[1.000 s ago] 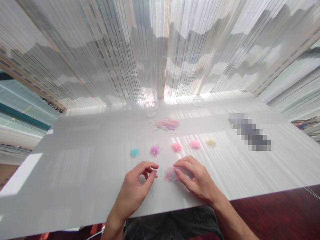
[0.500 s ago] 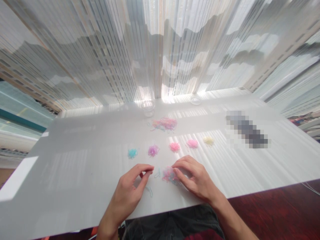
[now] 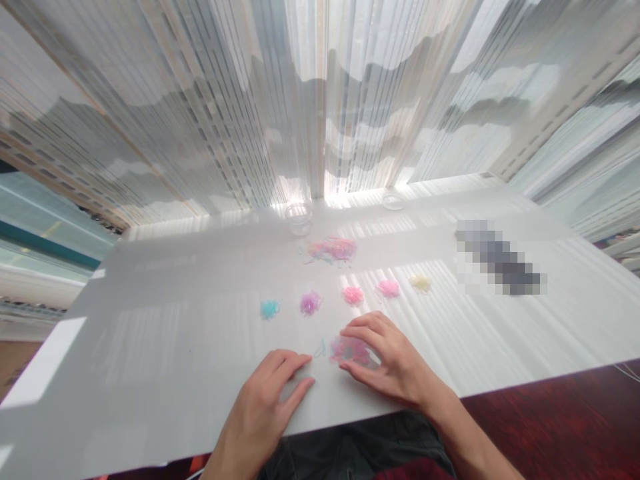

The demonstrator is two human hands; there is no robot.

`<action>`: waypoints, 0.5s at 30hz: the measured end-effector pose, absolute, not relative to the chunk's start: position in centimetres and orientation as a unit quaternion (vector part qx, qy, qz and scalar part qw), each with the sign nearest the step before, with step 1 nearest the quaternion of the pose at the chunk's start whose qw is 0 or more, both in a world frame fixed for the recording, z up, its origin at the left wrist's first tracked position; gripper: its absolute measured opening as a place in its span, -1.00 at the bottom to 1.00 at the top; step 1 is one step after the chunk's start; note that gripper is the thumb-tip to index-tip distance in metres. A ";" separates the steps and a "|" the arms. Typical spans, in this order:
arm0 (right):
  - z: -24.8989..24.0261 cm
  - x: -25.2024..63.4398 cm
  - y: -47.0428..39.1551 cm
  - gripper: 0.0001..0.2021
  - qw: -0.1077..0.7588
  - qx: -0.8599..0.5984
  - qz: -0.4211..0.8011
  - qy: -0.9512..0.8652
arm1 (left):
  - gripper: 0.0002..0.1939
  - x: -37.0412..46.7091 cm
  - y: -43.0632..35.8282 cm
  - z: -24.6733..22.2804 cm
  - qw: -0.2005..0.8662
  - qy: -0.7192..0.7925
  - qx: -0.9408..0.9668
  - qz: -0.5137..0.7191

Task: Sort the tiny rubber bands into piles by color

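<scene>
My left hand [image 3: 277,390] rests low over the table, thumb and forefinger apart with nothing visible between them. Just beyond its fingertips lie a few pale blue rubber bands [image 3: 321,348]. A mixed pile of pink, purple and bluish rubber bands [image 3: 349,349] sits by my right hand [image 3: 387,357], whose thumb and fingers are spread at the pile's right side. Farther out runs a row of small sorted piles: turquoise bands [image 3: 269,309], purple bands [image 3: 311,303], coral-pink bands [image 3: 353,295], light pink bands [image 3: 389,288] and pale yellow bands [image 3: 421,283].
A larger mixed heap of bands [image 3: 333,249] lies behind the row on the white table [image 3: 150,347]. Toward the back edge stand a clear round container [image 3: 299,219] and a clear lid-like disc [image 3: 393,202]. A pixelated dark object [image 3: 500,258] lies to the right.
My left hand has opened from a pinch and shifted slightly nearer me and right. My right thumb has moved down, widening the gap from the fingers. The view has shifted a little.
</scene>
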State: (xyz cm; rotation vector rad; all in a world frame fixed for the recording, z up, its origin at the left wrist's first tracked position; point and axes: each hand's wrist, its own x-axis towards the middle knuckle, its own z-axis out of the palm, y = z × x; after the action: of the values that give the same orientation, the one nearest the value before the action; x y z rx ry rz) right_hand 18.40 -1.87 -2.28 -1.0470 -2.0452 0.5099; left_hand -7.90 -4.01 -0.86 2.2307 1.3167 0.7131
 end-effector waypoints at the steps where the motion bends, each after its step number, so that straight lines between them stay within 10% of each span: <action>1: -2.2 18.4 -1.9 -0.68 0.381 -0.408 0.196 -0.806 | -0.83 -7.4 -3.8 -0.9 0.228 0.472 0.809 0.266; 15: -2.3 18.3 -1.9 -0.81 0.369 -0.419 0.215 -0.801 | -0.86 -3.2 -2.0 -0.8 0.226 0.424 0.809 0.339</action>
State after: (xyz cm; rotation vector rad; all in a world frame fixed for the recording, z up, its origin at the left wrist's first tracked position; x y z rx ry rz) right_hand 18.32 -1.89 -2.32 -1.0763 -2.0568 0.5515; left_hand -3.24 -2.01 -0.82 2.2305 1.1680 0.9350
